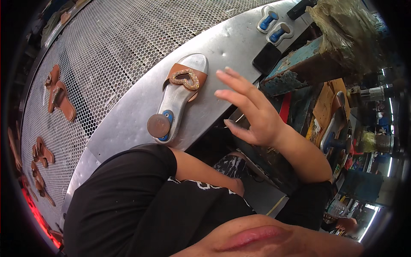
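1. Right hand [252, 113] raised over the edge of the metal table [128, 124], fingers [233, 79] spread and loose, wide open, holding nothing.
2. Nearest thing to right hand: sandal last [180, 100], silver metal foot form, lying flat on the smooth rim of the table, just left of the fingertips, not touched.
3. Tan strap [185, 77] across the toe end of the sandal last, with a glittery heart ornament [185, 79] on top.
4. Round brown disc [158, 125] sitting at the heel end of the sandal last, beside a blue knob [168, 116].
5. Left hand [238, 187] down low by the lap, mostly hidden behind the black sleeve and the arm; can't tell open or closed, nor whether holding anything.
6. Perforated conveyor surface [107, 47] left of the smooth rim, curving away to the top.
7. Brown sandals [60, 96] lying on the perforated surface at far left, more pairs [40, 154] further down, well apart from the hand.
8. Two more metal lasts with blue knobs [274, 25] at the top edge of the table, side by side.
9. Black flat block [266, 58] on the table just above the right hand, apart from it.
10. Cluttered rusty blue machine frame [291, 68] to the right of the table.
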### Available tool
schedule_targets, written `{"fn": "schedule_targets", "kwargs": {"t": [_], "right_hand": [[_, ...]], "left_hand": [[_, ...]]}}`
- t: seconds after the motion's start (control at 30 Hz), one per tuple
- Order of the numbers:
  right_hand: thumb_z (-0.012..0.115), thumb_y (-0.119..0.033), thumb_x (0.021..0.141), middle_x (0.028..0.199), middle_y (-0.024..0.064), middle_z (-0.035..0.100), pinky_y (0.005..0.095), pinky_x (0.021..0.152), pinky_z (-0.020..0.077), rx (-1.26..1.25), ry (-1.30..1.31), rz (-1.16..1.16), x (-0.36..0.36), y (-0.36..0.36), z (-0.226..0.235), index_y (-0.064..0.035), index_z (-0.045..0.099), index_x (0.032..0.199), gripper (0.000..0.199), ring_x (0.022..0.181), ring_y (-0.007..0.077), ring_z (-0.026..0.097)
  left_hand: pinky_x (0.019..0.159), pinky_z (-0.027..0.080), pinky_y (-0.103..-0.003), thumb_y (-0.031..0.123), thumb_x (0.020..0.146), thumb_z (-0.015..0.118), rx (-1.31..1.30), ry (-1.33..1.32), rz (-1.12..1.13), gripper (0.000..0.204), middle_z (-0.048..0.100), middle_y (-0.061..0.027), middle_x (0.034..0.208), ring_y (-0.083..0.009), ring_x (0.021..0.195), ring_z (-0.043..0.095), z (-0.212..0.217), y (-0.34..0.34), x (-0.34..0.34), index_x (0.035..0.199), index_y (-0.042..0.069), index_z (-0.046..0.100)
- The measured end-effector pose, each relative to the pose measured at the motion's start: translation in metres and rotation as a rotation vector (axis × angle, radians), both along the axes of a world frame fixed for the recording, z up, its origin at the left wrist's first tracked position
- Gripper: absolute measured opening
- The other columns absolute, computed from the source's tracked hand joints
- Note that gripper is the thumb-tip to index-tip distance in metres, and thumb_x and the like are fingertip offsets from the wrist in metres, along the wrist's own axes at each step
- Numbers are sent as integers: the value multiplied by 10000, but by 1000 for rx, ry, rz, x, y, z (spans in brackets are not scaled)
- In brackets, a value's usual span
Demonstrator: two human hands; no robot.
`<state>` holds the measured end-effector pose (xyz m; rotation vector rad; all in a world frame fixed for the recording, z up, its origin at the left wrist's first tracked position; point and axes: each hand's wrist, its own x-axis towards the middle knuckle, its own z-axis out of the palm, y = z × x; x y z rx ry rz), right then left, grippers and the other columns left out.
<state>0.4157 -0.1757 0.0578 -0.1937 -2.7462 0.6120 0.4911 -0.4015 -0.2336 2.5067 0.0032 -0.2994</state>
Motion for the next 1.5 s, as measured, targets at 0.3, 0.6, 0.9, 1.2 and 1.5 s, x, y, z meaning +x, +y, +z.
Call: {"fn": "schedule_targets", "kwargs": {"t": [0.3,0.6,0.9,1.2,1.5], "right_hand": [[762,-105,736,1527,191,330,465,1122,335,102,-877,208,10,0,-21,-49,447,1359,701,1443,357,286],[751,-101,735,1539,191,297,469,1112,351,45,-140,-77,-3,-7,-7,-42,435,1362,705,1430,395,283],[762,-107,713,1543,186,290,469,1125,338,33,-42,-15,-1,2,-8,-62,397,1396,776,1420,397,297],[768,-128,717,1535,193,308,489,1122,338,140,-937,229,10,1,-23,-53,420,1388,759,1433,360,296],[754,-108,732,1540,188,298,494,1117,339,62,-85,-41,-3,-6,-6,-54,436,1372,716,1428,417,268]], "left_hand": [[572,567,-506,116,809,681,-160,29,52,154,725,-132,1002,-335,894,686,52,19,-17,931,97,772],[549,548,-494,152,761,717,-73,40,103,126,733,-102,954,-293,870,694,-53,-29,32,866,120,779],[522,536,-498,150,732,735,-69,-7,108,106,735,-100,910,-287,839,697,-52,-28,30,824,120,778],[494,533,-513,124,713,742,-106,-93,59,94,733,-116,873,-302,807,699,22,11,-9,799,105,774],[776,544,-489,310,842,628,-149,-162,33,306,701,-124,1118,-303,1049,658,-132,-30,90,1043,115,751]]}}
